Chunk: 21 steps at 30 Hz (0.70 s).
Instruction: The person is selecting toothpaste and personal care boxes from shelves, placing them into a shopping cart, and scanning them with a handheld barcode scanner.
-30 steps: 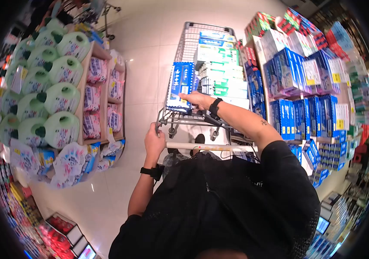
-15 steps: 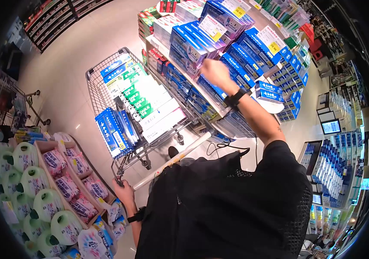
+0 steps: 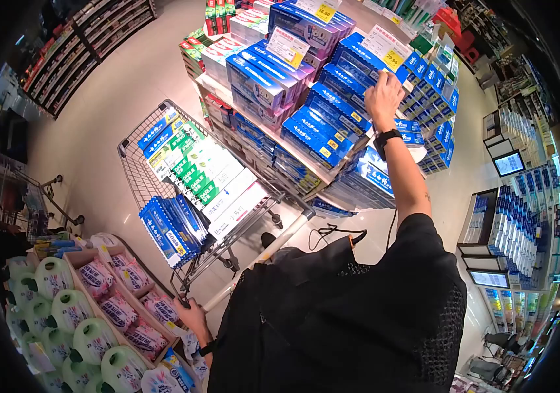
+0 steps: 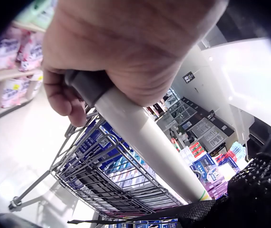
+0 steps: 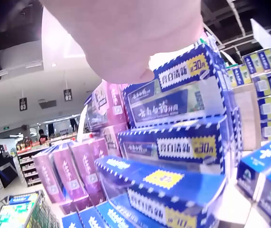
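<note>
In the head view my left hand (image 3: 193,319) grips the end of the cart handle (image 3: 217,298); the left wrist view shows the fingers curled round its dark grip (image 4: 90,87) beside the pale bar. My right hand (image 3: 385,98) is over the shelf display, at the top edge of a blue toothpaste pack (image 5: 173,102) in the rear row. In the right wrist view its thumb lies on the pack's upper front edge, and its other fingers are hidden. More blue toothpaste packs (image 5: 173,147) stand in front of it. The shopping cart (image 3: 137,171) carries blue packs (image 3: 168,226) and green-and-white toothpaste boxes (image 3: 191,154).
Price signs (image 3: 385,47) stand over the display. Purple boxes (image 5: 68,173) sit beside the blue packs. Left of the cart is a stand with pink packages (image 3: 119,311) and green jugs (image 3: 73,308). A black cable (image 3: 332,230) hangs near the display's base.
My right hand has left the blue pack in the cart and moved right to the shelf display's rear blue packs. The view has turned toward the display; my left hand stays on the handle.
</note>
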{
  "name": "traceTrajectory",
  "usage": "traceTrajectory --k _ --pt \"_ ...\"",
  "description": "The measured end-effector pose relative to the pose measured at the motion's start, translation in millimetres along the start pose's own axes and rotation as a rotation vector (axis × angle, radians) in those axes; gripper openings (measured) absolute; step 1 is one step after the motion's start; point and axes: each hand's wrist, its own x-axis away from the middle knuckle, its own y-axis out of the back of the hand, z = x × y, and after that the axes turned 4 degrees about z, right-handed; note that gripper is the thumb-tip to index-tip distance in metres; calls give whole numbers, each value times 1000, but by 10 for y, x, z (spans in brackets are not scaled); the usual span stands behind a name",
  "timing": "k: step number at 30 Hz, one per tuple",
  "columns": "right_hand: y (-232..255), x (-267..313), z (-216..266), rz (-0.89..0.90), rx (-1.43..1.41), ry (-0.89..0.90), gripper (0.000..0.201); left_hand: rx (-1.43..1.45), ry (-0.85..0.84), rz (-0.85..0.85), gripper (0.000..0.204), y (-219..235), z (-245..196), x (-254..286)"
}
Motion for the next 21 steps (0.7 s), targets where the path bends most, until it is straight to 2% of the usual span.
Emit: traceTrajectory --k 2,3,4,5,7,9,11,12,13,15,16,17,19,21 --pt "-78 -130 -97 26 -24 -48 42 7 29 -28 29 -17 11 46" --pt "-43 -136 -105 35 -11 -24 33 19 58 -49 29 -17 -3 76" --pt "-97 -95 -184 133 -118 44 27 83 79 -35 28 13 -150 98" --pt "-142 -51 -271 229 -217 114 22 83 79 -35 28 -10 -121 68" --pt "-116 211 -143 401 -319 208 20 122 86 -27 27 7 -13 70" --pt "-94 435 55 717 -280 158 34 121 110 -37 28 7 24 87" --pt "-76 609 142 677 -220 216 44 104 106 -11 29 6 20 51" --pt "-18 622 170 718 -200 202 54 122 103 -20 31 -4 60 45" --pt "-91 646 167 722 -205 201 54 115 104 -23 31 6 100 30" --pt "-287 616 185 872 -82 96 55 37 108 20 32 59 132 3" --pt "-342 576 178 905 -118 102 52 31 102 35 34 60 123 2" --pt "-373 571 161 906 -120 101 52 29 101 34 34 49 114 1" --pt "-349 593 155 719 -224 88 50 57 88 46 33 31 162 31" --pt "-280 562 169 730 -240 51 50 72 68 27 32 18 172 22"
